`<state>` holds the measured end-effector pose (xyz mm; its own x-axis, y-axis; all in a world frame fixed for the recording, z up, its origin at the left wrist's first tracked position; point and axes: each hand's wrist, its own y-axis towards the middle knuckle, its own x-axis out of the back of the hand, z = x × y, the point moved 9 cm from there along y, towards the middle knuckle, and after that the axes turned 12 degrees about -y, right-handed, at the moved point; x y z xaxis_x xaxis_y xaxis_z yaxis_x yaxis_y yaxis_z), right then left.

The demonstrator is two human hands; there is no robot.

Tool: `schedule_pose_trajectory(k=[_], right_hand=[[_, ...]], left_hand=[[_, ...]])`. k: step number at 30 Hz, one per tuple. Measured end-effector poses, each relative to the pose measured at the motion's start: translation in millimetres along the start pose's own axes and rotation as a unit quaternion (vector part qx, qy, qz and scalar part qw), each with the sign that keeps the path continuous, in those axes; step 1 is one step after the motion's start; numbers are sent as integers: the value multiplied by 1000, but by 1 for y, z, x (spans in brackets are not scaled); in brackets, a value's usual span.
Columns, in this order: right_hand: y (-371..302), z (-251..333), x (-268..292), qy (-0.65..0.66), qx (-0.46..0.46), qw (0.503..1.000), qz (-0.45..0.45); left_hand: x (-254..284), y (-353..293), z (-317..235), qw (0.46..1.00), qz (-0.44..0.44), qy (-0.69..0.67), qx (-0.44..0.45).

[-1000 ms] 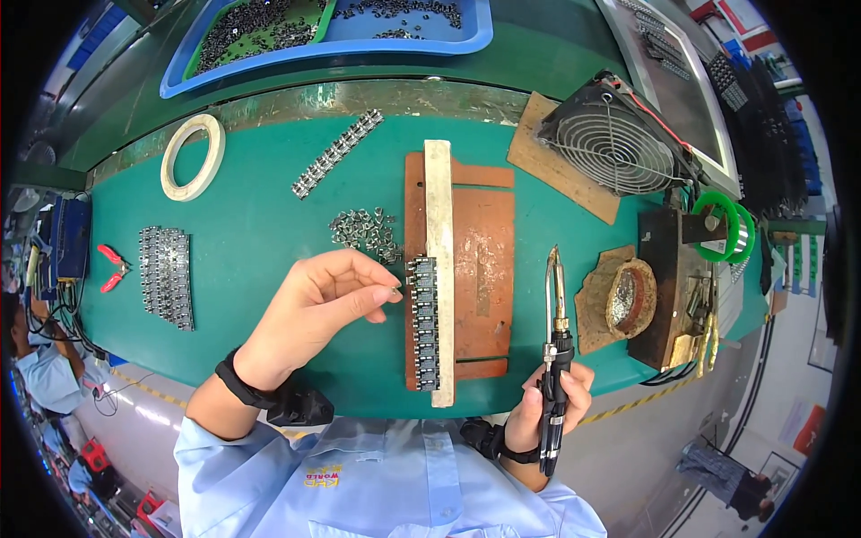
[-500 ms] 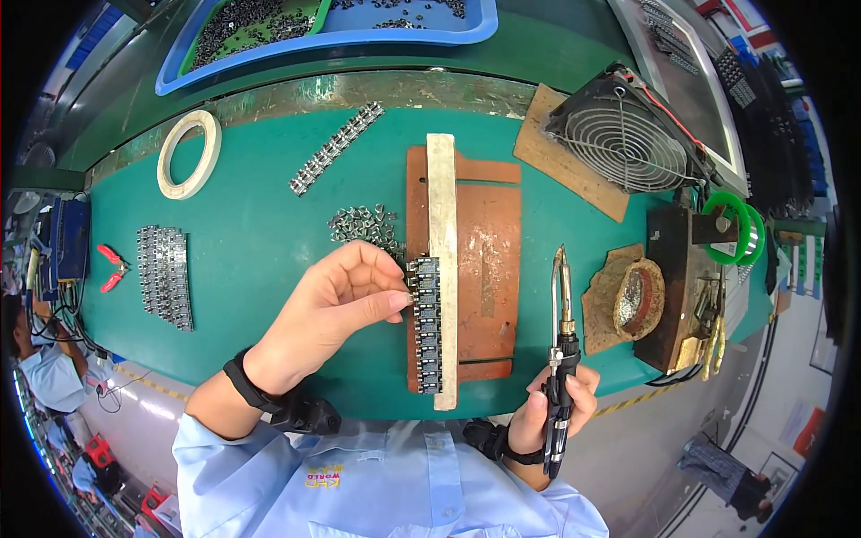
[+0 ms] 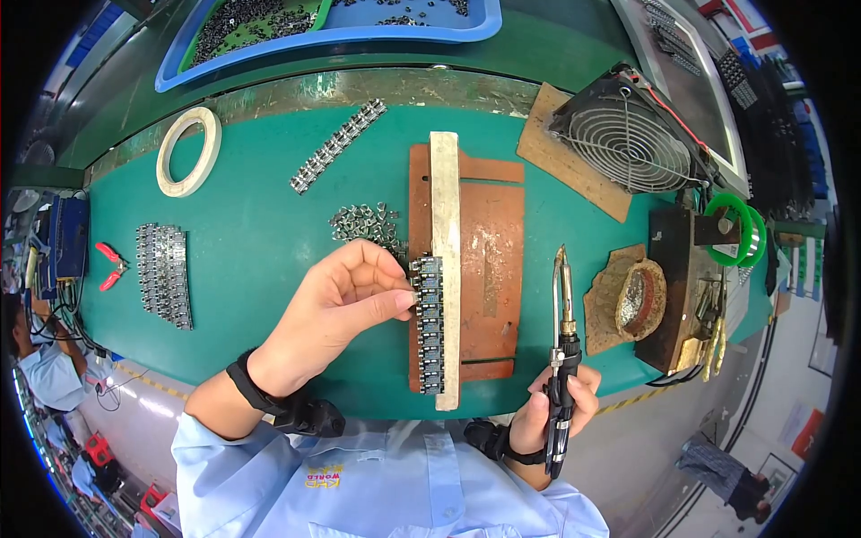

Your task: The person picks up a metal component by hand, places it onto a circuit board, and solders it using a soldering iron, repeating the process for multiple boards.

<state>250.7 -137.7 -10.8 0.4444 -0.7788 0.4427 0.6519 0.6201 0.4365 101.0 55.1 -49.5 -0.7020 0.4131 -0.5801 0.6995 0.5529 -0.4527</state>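
Observation:
My left hand (image 3: 345, 309) is closed in a pinch, thumb against fingertips, at the left edge of a row of small dark circuit boards (image 3: 431, 327). Whatever sits between those fingertips is too small to make out. The row stands along the left side of a long pale bar (image 3: 446, 197), which lies across a reddish-brown board (image 3: 491, 269). My right hand (image 3: 565, 403) grips a black soldering iron (image 3: 563, 359) with a thin metal tube beside it, its tip pointing up and away from the bar. Small metal pieces (image 3: 363, 224) lie heaped beyond my left hand.
A strip of parts (image 3: 338, 146), a tape roll (image 3: 189, 152), more part rows (image 3: 164, 278) and red-handled cutters (image 3: 112, 267) lie left. Rightward are a fan (image 3: 623, 139), a crusted cup (image 3: 640, 299) and a green solder spool (image 3: 731, 229). A blue tray (image 3: 413, 36) stands at the back.

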Motion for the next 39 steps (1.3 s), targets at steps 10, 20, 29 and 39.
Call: schedule_pose_trajectory(k=[10, 20, 29, 39], right_hand=[[1, 0, 0, -4, 0, 1000, 18], [12, 26, -4, 132, 65, 978, 145], [14, 34, -21, 123, 84, 970, 195], [15, 36, -28, 102, 90, 969, 206]], left_hand=[[3, 1, 2, 1000, 5, -24, 16], [6, 3, 3, 999, -6, -20, 27], [6, 3, 3, 1000, -1, -24, 20], [5, 2, 2, 1000, 0, -18, 22]])
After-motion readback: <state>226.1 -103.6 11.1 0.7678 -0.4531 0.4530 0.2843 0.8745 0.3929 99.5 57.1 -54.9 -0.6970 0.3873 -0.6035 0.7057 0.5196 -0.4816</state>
